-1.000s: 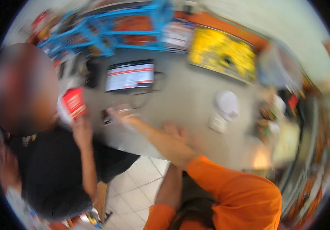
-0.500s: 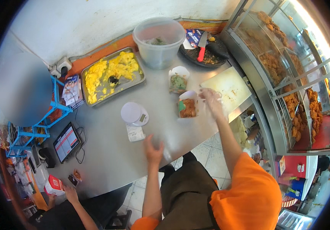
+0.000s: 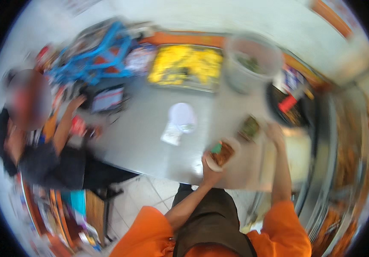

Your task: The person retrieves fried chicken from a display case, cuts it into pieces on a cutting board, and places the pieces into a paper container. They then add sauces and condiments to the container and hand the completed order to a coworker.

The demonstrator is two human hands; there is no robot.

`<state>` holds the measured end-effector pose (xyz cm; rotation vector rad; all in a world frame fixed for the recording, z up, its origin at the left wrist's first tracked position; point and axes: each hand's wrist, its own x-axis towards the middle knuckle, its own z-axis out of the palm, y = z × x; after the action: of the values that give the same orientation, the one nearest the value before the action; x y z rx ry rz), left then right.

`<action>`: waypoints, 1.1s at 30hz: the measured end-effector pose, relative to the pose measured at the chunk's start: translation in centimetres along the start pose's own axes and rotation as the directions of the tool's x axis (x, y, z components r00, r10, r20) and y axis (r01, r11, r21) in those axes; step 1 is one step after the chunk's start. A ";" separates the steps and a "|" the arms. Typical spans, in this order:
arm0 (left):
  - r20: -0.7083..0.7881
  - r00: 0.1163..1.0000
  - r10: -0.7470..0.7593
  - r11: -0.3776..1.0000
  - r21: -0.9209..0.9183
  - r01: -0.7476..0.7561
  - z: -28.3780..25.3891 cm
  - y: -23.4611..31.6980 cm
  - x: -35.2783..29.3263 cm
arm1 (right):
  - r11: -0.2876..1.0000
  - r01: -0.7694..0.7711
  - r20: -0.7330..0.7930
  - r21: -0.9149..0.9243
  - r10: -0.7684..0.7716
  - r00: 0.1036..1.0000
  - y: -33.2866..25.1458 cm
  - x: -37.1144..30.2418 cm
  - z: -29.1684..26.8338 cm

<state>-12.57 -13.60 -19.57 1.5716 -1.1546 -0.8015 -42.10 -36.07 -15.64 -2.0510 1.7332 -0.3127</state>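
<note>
My left hand [image 3: 212,174] is closed on the side of a white paper food box [image 3: 212,163] near the table's front edge. Brown fried chicken [image 3: 224,153] fills that box, with a green piece [image 3: 215,148] at its left side. Motion smears my right hand [image 3: 275,135], so its fingers are unclear; it is just right of a second food box [image 3: 249,128] with green contents, beside the pale cutting board [image 3: 290,159]. I cannot tell whether it touches that box.
A round scale [image 3: 182,115] and a paper slip [image 3: 171,135] lie mid-table. Behind are a metal tray [image 3: 216,89] of yellow food and a plastic bucket [image 3: 238,79]. A black dish [image 3: 274,105] holds a red-handled knife [image 3: 287,103]. A co-worker [image 3: 52,160] is at left, near a tablet [image 3: 107,98].
My view has swung to the right. My left hand, earlier apart from the boxes, is now on the chicken box, which is nearer me. My right hand is now beside the green-filled box.
</note>
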 end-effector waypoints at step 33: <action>-0.646 0.741 -0.183 0.983 -0.119 0.140 -45.1 -15.8 11.9 | 0.632 -0.365 0.546 0.683 -0.110 0.831 -52.6 3.7 23.9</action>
<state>36.44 -9.27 -20.96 1.7154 -0.4719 -0.3213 15.28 -28.94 -12.65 -1.1864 1.0835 -0.3066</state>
